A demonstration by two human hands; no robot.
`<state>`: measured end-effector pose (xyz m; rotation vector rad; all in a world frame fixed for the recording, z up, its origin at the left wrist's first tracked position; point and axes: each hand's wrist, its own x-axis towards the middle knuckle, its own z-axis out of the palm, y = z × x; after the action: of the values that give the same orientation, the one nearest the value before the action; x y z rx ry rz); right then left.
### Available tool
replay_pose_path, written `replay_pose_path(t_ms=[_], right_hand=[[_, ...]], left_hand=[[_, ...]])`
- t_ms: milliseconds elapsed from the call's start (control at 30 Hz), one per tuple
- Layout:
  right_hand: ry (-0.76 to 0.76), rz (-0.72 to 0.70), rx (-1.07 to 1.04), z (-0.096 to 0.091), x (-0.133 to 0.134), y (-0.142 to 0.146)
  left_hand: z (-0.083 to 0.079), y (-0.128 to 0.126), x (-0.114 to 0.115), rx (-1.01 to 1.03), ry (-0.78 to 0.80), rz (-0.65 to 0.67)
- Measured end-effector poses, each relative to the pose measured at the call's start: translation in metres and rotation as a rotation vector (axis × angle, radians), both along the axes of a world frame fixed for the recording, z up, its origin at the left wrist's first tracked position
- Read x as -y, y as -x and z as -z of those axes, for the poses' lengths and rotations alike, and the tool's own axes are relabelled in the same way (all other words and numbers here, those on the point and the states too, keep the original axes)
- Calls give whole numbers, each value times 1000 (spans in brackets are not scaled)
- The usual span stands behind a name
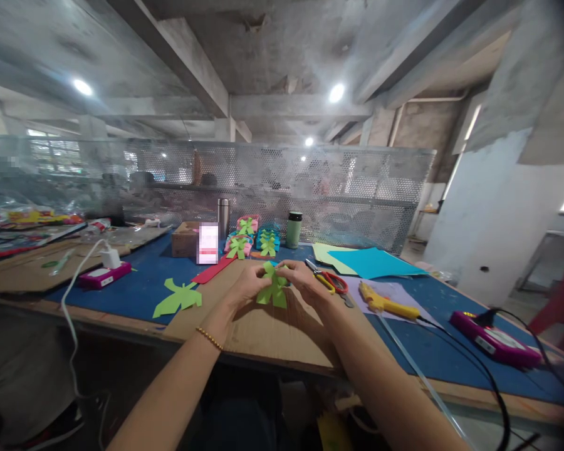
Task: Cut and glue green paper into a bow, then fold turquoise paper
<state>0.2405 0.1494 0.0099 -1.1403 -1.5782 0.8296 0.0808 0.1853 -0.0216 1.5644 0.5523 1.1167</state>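
Between my hands, above the cardboard sheet (pixel 282 338), is a green paper bow (pixel 273 291) with strips hanging down. My left hand (pixel 250 283) pinches its left side, and my right hand (pixel 299 277) has its fingers closed on the upper right. A bit of blue shows behind the bow, mostly hidden by my fingers. Flat on the left lies a green paper cutout (pixel 181 297), beside a red paper strip (pixel 216 269). Farther back stand small pink boxes (pixel 247 223) and blue boxes (pixel 267 239) topped with similar green bows.
Scissors (pixel 331 280) and a yellow glue gun (pixel 390 305) lie to the right, near blue paper (pixel 380 262). Purple power strips sit at right (pixel 493 338) and left (pixel 106 274). A green bottle (pixel 294 230), steel flask (pixel 223 216) and cardboard box (pixel 185 239) stand behind.
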Motion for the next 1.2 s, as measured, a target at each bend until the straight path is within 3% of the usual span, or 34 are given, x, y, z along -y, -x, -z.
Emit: replay_pose_path(t_ms=[833, 1200], right_hand=[[68, 28, 7, -3, 0, 3], [75, 15, 11, -1, -3, 1]], left_hand=[[0, 1, -3, -18, 55, 24], [1, 1, -5, -5, 11, 0]])
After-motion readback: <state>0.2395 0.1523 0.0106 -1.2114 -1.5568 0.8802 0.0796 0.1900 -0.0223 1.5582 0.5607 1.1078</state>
